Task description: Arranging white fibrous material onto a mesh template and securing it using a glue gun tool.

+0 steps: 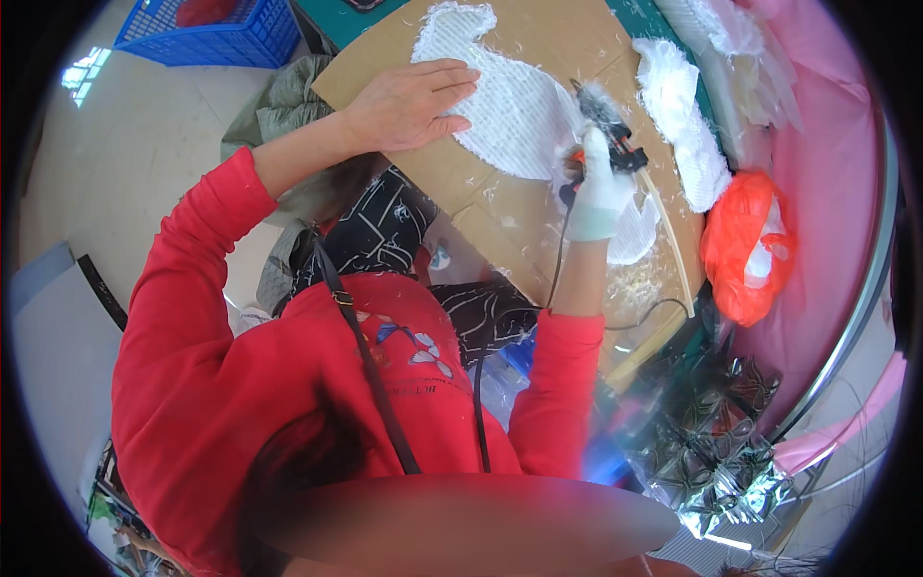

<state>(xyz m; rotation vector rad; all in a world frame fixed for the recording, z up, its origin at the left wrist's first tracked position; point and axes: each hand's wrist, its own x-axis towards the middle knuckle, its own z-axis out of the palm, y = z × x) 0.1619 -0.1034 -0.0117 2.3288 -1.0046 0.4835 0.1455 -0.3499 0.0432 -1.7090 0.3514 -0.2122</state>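
A quilted white fabric piece [514,106], with a curved outline and frayed edges, lies on a brown cardboard sheet [375,58]. My bare left hand [413,104] rests flat over its left edge, fingers stretched out and pointing right. At the fabric's right end, my right hand [601,188], in a white glove, grips a black-and-orange corded hand tool [625,149]. Grey fluff clings around the tool's front, and a narrow tip points up and away from me. The exact kind of tool is unclear. Another white scrap [635,231] lies partly under my right wrist.
A rumpled white fabric strip [683,125] lies right of the cardboard, near a red plastic bag [750,245]. Pink sheeting [836,173] covers the far right. Dark shiny wrapping [711,442] sits lower right. A blue basket [216,37] stands upper left. A thin cord [649,319] loops near my right forearm.
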